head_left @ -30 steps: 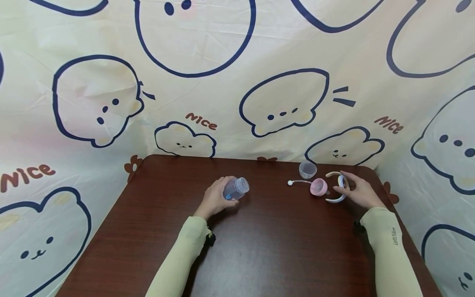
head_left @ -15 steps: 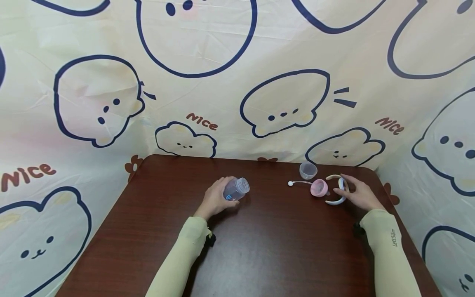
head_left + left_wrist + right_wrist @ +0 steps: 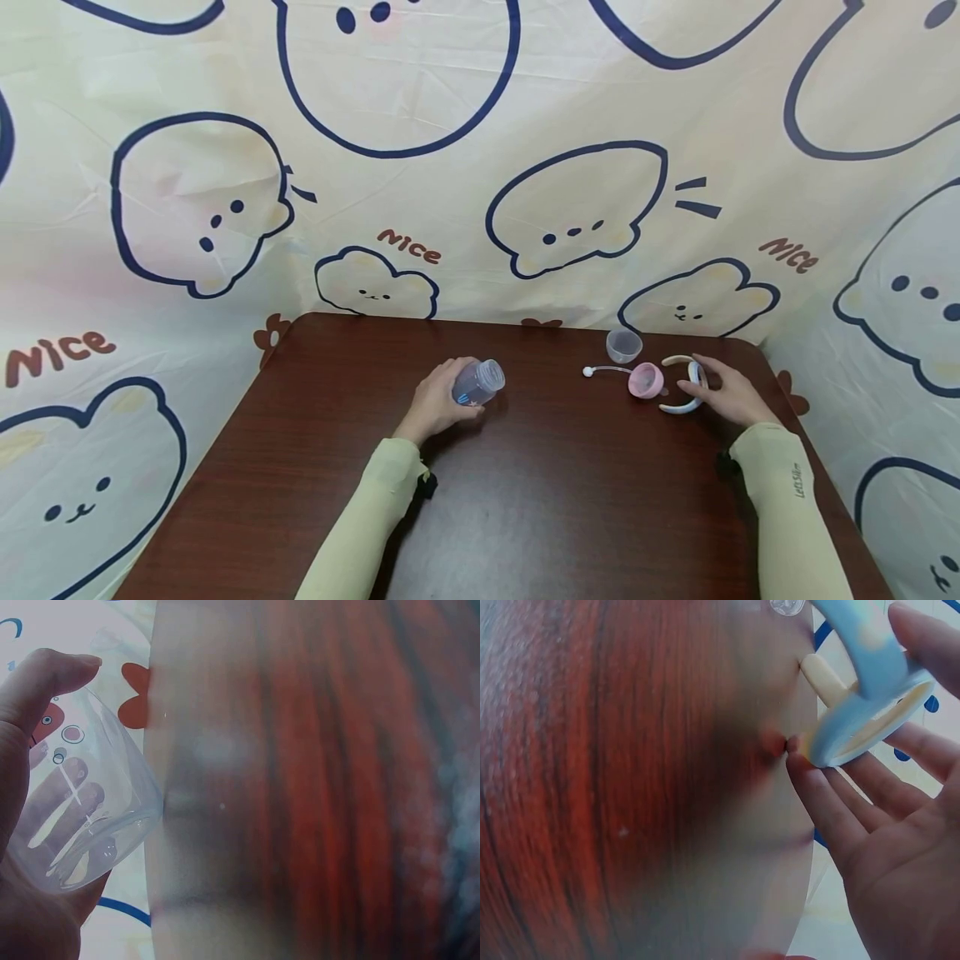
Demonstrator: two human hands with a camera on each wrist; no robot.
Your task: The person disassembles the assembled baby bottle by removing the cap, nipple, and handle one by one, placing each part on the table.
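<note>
My left hand [image 3: 437, 398] grips a clear baby bottle [image 3: 480, 383] near the middle of the table, its uncapped neck tilted up and to the right. In the left wrist view the fingers show through the bottle's wall [image 3: 124, 795], with the thumb over the near side. At the right, my right hand [image 3: 731, 395] holds a blue and cream bottle handle [image 3: 681, 409], a ring with two curved arms. The right wrist view shows the handle [image 3: 866, 652] between the thumb and the fingertips. Left of it lies a pink bottle cap [image 3: 645, 381] with a straw attached.
A white weight [image 3: 588, 372] ends the straw, pointing left. Behind the pink cap a clear dome cover [image 3: 624, 346] stands near the back edge of the brown table [image 3: 555, 500]. A printed cloth [image 3: 457, 200] hangs behind and at both sides.
Both hands stay nearly still, the left on the bottle and the right on the handle. The whole head view has shifted very slightly.
</note>
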